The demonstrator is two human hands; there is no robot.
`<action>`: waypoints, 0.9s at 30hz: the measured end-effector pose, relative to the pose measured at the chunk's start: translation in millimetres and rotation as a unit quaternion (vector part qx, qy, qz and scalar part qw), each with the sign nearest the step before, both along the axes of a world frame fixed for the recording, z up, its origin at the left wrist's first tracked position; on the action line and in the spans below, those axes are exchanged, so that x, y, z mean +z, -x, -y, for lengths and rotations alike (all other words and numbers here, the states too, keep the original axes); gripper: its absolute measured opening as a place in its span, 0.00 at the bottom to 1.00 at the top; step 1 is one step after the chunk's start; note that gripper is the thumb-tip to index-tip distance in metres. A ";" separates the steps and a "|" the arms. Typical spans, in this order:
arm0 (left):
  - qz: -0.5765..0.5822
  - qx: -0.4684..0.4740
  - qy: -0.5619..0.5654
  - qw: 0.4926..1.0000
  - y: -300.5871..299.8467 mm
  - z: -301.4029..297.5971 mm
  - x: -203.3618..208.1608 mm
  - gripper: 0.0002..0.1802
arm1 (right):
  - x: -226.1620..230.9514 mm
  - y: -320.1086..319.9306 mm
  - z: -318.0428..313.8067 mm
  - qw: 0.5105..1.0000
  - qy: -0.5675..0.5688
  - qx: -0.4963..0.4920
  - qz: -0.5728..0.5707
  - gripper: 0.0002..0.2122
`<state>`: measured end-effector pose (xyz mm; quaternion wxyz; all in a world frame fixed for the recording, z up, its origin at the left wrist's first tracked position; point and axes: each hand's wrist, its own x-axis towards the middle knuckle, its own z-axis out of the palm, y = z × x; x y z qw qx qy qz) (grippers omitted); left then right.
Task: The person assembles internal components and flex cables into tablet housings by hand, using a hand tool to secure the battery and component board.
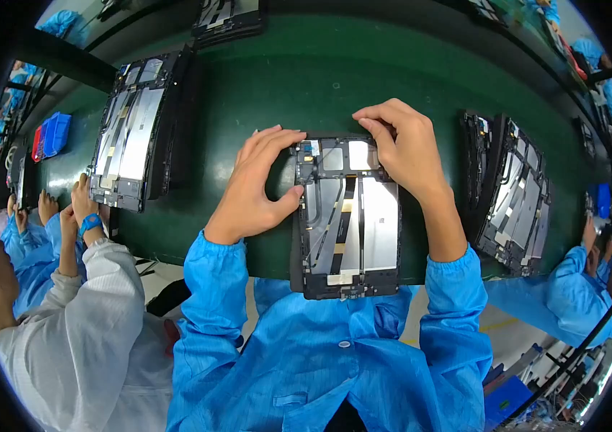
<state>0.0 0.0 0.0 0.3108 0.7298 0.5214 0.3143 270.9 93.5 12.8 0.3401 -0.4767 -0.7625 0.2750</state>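
Lying flat on the green conveyor belt [363, 79], right at its near edge, the open tablet frame [349, 216] shows silver shielding and a dark flex cable [344, 216] running down its middle. Both hands work its top end. The left hand [255, 191] curls around the upper left corner, thumb and fingertips pinching the frame's edge. The right hand [403, 147] presses down on the upper right corner, fingers bent over the rim — closed on the frame rather than lifting it. Doing this well probably means steadying the frame with one hand while the other presses evenly, keeping fingertips off the cable. Further out, more frames [129, 137] lie in a stack to the left and another stack [511, 194] to the right — each well apart from the one in hand. A co-worker in a white coat [82, 338] sits at the left.
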 end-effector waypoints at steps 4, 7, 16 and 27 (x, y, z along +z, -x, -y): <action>-0.010 0.010 -0.007 1.000 -1.5 0.6 2.5 0.42 | 2.3 1.8 2.1 1.000 0.003 0.002 -0.008 0.07; -0.013 0.008 -0.013 1.000 -1.1 0.1 0.6 0.42 | 3.0 1.2 3.2 1.000 -0.001 0.004 -0.013 0.07; -0.014 0.010 -0.003 1.000 -4.3 -0.3 1.9 0.43 | 8.0 -3.7 8.4 1.000 -0.005 0.006 -0.018 0.07; -0.017 0.025 -0.006 1.000 -7.2 -2.8 -1.1 0.40 | 7.5 -8.7 14.8 0.998 -0.050 0.030 -0.023 0.07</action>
